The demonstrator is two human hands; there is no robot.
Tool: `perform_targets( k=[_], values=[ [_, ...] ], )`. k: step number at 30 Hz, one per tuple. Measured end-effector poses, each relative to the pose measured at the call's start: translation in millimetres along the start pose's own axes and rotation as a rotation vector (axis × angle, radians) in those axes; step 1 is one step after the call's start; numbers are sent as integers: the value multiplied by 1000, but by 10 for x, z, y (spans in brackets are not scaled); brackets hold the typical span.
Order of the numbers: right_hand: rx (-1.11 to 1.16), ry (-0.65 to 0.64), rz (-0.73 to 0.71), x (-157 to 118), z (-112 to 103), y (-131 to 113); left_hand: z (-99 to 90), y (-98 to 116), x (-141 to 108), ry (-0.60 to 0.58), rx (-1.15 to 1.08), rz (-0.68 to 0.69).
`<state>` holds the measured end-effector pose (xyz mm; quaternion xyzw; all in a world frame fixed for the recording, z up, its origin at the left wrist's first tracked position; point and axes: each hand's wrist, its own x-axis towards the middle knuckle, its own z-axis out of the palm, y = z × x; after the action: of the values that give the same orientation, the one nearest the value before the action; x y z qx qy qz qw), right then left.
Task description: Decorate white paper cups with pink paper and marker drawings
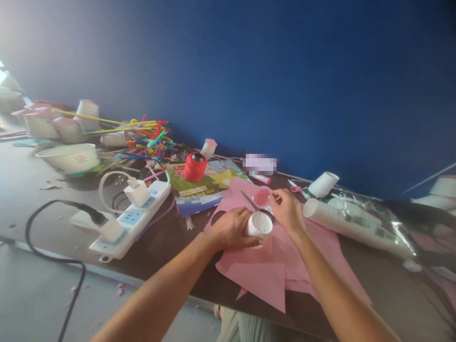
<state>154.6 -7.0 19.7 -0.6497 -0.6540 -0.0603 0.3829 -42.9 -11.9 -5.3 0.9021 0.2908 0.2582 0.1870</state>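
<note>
My left hand (233, 229) is wrapped round a white paper cup (259, 224), whose open mouth faces up toward me. Just beyond it, my right hand (285, 208) pinches the edge of a round pink disc (262, 197) between thumb and fingers. Pink paper sheets (263, 278) lie spread on the dark table under both hands. Dark scissors (249, 199) rest on the paper, partly hidden behind the left hand and the cup.
A power strip (133, 221) with plugged-in chargers sits left. Behind are a red thread spool (195, 167) on a booklet (203, 190) and colourful pipe cleaners (153, 137). At right lie a cup stack (356, 230) and a single cup (323, 184); a white bowl (69, 159) stands far left.
</note>
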Motion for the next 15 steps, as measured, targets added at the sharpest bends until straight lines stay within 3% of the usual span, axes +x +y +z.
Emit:
perform_targets(
  k=[5,15],
  values=[
    [97,33,-154,-170,-147,-105,-52,33,39,-22,-3,-27],
    [313,-39,-371,-262,-356,-156,-22,-22,47,-14,-16,-89]
  ],
)
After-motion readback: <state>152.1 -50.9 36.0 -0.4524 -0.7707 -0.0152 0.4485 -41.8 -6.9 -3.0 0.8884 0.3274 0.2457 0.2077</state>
